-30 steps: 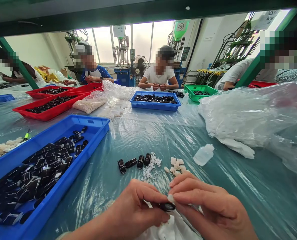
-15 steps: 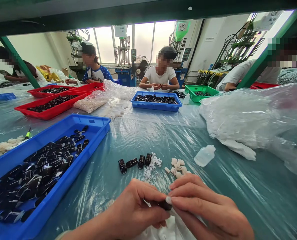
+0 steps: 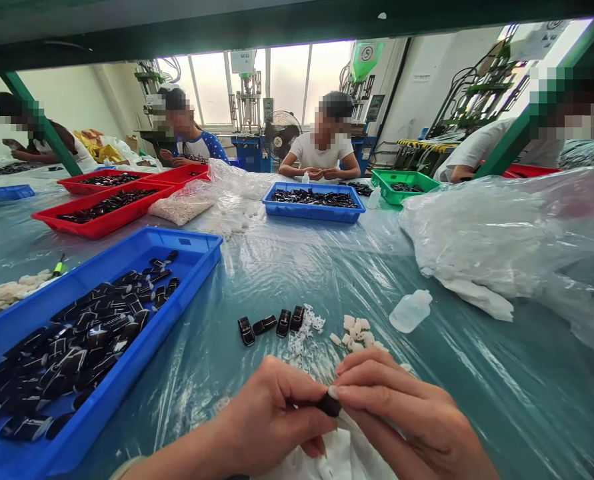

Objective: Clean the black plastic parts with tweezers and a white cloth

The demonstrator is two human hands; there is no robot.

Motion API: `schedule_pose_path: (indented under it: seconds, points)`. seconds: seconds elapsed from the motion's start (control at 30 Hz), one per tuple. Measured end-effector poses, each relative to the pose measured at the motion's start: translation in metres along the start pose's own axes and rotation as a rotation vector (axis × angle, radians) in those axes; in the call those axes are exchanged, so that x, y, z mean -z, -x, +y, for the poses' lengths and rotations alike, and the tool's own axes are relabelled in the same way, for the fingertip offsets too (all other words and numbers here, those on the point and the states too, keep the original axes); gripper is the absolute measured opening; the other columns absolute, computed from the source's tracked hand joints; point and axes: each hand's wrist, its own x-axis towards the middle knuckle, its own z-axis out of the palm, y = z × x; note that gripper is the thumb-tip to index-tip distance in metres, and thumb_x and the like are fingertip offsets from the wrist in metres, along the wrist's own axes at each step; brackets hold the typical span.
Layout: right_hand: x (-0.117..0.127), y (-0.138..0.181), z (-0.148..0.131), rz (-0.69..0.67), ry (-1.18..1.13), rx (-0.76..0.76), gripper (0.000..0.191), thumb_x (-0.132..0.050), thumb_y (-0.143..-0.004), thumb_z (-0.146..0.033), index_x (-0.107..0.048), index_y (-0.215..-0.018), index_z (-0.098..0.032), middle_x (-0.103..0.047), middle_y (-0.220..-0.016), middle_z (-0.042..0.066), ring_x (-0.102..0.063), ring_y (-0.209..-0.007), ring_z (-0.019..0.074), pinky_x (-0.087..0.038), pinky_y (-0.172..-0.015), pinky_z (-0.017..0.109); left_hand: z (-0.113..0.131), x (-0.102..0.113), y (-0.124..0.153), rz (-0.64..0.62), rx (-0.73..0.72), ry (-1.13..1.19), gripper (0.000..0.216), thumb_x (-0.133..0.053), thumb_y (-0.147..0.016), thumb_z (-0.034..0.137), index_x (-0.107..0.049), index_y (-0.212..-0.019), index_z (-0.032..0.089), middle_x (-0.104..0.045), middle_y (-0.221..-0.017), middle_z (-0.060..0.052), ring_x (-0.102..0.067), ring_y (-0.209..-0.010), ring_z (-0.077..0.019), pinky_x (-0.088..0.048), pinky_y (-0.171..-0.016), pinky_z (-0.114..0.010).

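Note:
My left hand [image 3: 281, 413] is closed, pinching a small dark part [image 3: 329, 404] between thumb and fingers. My right hand [image 3: 401, 407] presses its thumb and fingertips against the same part from the other side. A whitish spot shows at the right fingertips; whether it is a nail or a small piece I cannot tell. Just beyond the hands lie several glossy black parts [image 3: 283, 323] with pale lines, a heap of white plastic scraps [image 3: 304, 337] and a pile of cream-coloured pieces [image 3: 355, 332]. White cloth [image 3: 344, 460] lies under the hands.
A large blue tray [image 3: 197, 250] of black parts stands at left. A translucent bottle [image 3: 411, 311] lies at right, before a big clear plastic bag [image 3: 507, 233]. Red trays [image 3: 97, 230], another blue tray [image 3: 311, 212] and a green tray [image 3: 411, 193] stand farther back. Co-workers sit across the table.
Both hands stay together on the dark part, with the right fingers shifted slightly left over its end. The view has moved a little.

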Motion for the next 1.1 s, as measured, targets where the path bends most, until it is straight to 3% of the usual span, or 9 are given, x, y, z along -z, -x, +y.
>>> schedule_pose_path:
  seconds: [0.5, 0.7, 0.8, 0.87, 0.97, 1.1]
  points:
    - [0.002, -0.002, 0.003, -0.110, -0.041, -0.081, 0.023, -0.048, -0.080, 0.000, -0.064, -0.081, -0.017, -0.063, -0.075, 0.004, -0.059, -0.077, 0.0162, -0.051, -0.071, 0.030, -0.003, 0.001, 0.001, 0.004, -0.004, -0.072, 0.024, -0.053, -0.074, 0.016, -0.049, -0.051, 0.015, -0.052, -0.047, 0.001, -0.048, -0.047, -0.0086, -0.038, -0.052, -0.020]
    - [-0.001, 0.000, 0.005, -0.111, -0.091, -0.158, 0.017, -0.049, -0.083, -0.007, -0.062, -0.079, -0.018, -0.061, -0.076, 0.004, -0.059, -0.074, 0.0160, -0.050, -0.069, 0.031, -0.004, 0.001, 0.001, 0.017, 0.058, -0.030, 0.020, -0.054, -0.072, 0.017, -0.053, -0.052, 0.014, -0.052, -0.046, 0.001, -0.050, -0.045, -0.0085, -0.037, -0.048, -0.018]
    - [-0.003, 0.003, 0.011, -0.082, -0.154, -0.255, 0.015, -0.050, -0.085, -0.014, -0.063, -0.088, -0.021, -0.063, -0.083, 0.004, -0.060, -0.079, 0.0161, -0.051, -0.069, 0.029, 0.000, 0.002, -0.001, 0.047, 0.157, 0.104, 0.014, -0.057, -0.071, 0.020, -0.061, -0.061, 0.011, -0.054, -0.047, 0.001, -0.054, -0.046, -0.0094, -0.042, -0.047, -0.018]
    - [-0.004, 0.004, 0.019, -0.050, -0.082, -0.309, 0.017, -0.048, -0.087, -0.020, -0.062, -0.098, -0.022, -0.065, -0.091, 0.004, -0.061, -0.086, 0.0166, -0.050, -0.074, 0.029, 0.003, 0.004, -0.002, 0.095, 0.204, 0.202, 0.015, -0.060, -0.070, 0.023, -0.064, -0.067, 0.009, -0.057, -0.049, -0.001, -0.055, -0.046, -0.0093, -0.045, -0.049, -0.018]
    - [-0.010, 0.006, 0.033, -0.085, 0.266, -0.280, 0.024, -0.042, -0.089, -0.021, -0.060, -0.106, -0.019, -0.066, -0.100, 0.008, -0.059, -0.095, 0.0198, -0.046, -0.084, 0.037, 0.006, 0.007, -0.005, 0.138, 0.213, 0.321, 0.020, -0.063, -0.070, 0.026, -0.066, -0.068, 0.007, -0.061, -0.057, -0.004, -0.058, -0.048, -0.0089, -0.047, -0.048, -0.017]
    - [-0.023, 0.009, 0.045, -0.176, 0.495, -0.210, 0.027, -0.043, -0.085, -0.011, -0.063, -0.100, -0.021, -0.064, -0.110, 0.009, -0.055, -0.104, 0.0274, -0.037, -0.087, 0.051, 0.003, 0.008, -0.007, 0.144, 0.182, 0.480, 0.034, -0.056, -0.078, 0.037, -0.067, -0.070, 0.005, -0.064, -0.067, -0.009, -0.062, -0.053, -0.0119, -0.047, -0.046, -0.016]
